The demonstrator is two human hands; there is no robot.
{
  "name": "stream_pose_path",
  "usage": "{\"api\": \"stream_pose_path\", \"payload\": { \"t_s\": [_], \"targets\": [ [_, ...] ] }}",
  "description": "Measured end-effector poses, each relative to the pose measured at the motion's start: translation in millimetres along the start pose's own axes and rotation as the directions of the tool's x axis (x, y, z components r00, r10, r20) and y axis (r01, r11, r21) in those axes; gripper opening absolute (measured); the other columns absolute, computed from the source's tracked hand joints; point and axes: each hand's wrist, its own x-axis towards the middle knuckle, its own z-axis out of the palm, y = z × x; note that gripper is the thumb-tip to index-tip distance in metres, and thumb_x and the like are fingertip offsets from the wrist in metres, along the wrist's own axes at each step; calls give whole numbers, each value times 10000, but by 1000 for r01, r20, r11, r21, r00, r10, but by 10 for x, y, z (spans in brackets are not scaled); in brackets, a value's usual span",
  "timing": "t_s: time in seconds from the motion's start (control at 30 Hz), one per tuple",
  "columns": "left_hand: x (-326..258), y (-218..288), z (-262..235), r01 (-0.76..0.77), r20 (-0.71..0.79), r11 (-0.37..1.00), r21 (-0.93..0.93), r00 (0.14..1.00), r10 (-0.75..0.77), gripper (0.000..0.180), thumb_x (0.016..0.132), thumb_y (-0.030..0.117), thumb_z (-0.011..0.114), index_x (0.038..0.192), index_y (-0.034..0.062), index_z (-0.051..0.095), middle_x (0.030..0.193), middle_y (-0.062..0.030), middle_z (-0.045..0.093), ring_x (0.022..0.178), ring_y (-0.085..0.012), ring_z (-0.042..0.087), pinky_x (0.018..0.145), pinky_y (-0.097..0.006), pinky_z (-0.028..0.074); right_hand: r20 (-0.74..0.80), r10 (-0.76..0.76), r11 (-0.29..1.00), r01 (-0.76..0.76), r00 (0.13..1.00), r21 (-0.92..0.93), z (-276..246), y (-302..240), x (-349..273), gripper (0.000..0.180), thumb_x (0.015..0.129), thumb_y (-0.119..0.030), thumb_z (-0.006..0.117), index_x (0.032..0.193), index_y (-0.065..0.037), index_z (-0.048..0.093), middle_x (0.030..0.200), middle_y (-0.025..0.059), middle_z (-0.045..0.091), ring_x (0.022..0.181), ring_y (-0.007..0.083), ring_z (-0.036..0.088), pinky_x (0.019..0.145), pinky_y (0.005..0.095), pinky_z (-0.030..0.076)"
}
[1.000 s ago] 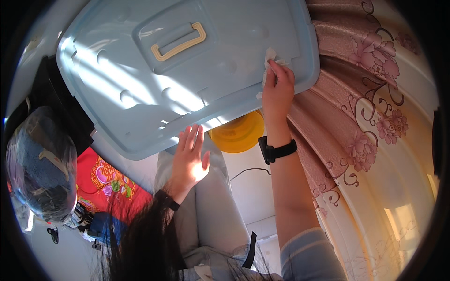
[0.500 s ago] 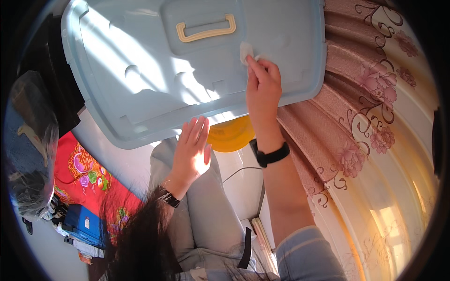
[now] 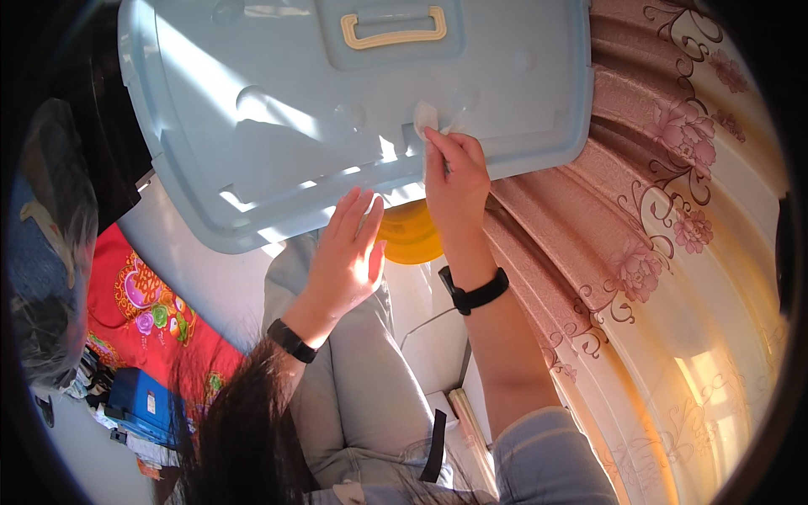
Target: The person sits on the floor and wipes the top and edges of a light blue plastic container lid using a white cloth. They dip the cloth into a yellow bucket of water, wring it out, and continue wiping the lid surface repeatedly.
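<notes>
A light-blue plastic lid [image 3: 278, 164] fills the upper centre of the frame, with a cream handle [image 3: 396, 37] near the top edge and bright stripes of sunlight across its left half and lower rim. The right hand [image 3: 459, 181], right of centre, has its grip pinched around a crumpled white tissue [image 3: 426, 118], which lies against the lid's surface near the lower rim. The left hand [image 3: 343, 252], just left of centre, has its grip loose, fingers extended and thumb apart; its fingertips overlap the lid's lower rim, though I cannot tell whether they press on it. A black band circles each wrist.

Between the hands, a round yellow thing [image 3: 410, 234] shows partly from under the lid. Grey trousers [image 3: 370, 404] cover the legs at lower centre, and dark hair [image 3: 244, 438] hangs at lower left. A patterned red cloth [image 3: 156, 316], a blue box [image 3: 143, 404] and a clear plastic bag [image 3: 52, 278] sit at the left. A pink and cream flowered curtain [image 3: 627, 156] drapes down the right side.
</notes>
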Motion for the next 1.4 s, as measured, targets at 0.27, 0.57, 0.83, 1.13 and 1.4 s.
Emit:
{"api": "stream_pose_path", "payload": {
  "t_s": [0.27, 0.57, 0.83, 1.13, 1.4],
  "targets": [
    [-275, -267, -91, -32, 17, 987, 160, 999, 30, 630, 867, 65, 723, 1458, 15, 511, 1460, -156, 521, 1415, -400, 458, 1211, -554, 350, -20, -117, 919, 100, 993, -381, 441, -101, -26, 288, 929, -2, 637, 1209, -36, 694, 1168, 132, 621, 1090, 354, 581, 949, 424, 510],
    [-283, -273, -89, -46, 58, 989, 141, 998, 38, 695, 847, 87, 732, 1484, -4, 470, 1484, -183, 486, 1439, -402, 422, 1222, -551, 336, -57, 0, 987, -10, 998, -163, 511, -91, -70, 194, 970, -26, 631, 1143, -25, 718, 1138, 123, 637, 1060, 332, 605, 926, 402, 523],
    [-283, -301, -138, -71, 84, 985, 156, 995, 59, 706, 851, 84, 721, 1497, -9, 451, 1488, -178, 484, 1440, -405, 421, 1223, -550, 337, 305, 115, 973, -169, 945, 160, -50, 39, 128, 142, 983, -79, 669, 1086, -19, 746, 1010, 69, 682, 888, 182, 642, 793, 280, 512],
    [-282, -320, -163, -68, 89, 990, 122, 994, 57, 695, 842, 57, 708, 1489, -8, 462, 1488, -166, 491, 1430, -385, 438, 1224, -528, 349, 75, 503, 780, -489, 861, 391, -93, -86, -26, 122, 901, -115, 737, 1000, -45, 753, 959, 57, 713, 844, 187, 669, 763, 302, 524],
    [-287, -328, -144, -50, 66, 990, 130, 997, 41, 690, 857, 69, 717, 1504, 31, 477, 1487, -145, 515, 1429, -369, 461, 1213, -515, 369, -48, 38, 959, -50, 998, -279, 273, -108, 372, 74, 822, -84, 728, 873, -31, 715, 925, 133, 697, 858, 324, 685, 771, 397, 549]
  ]
}}
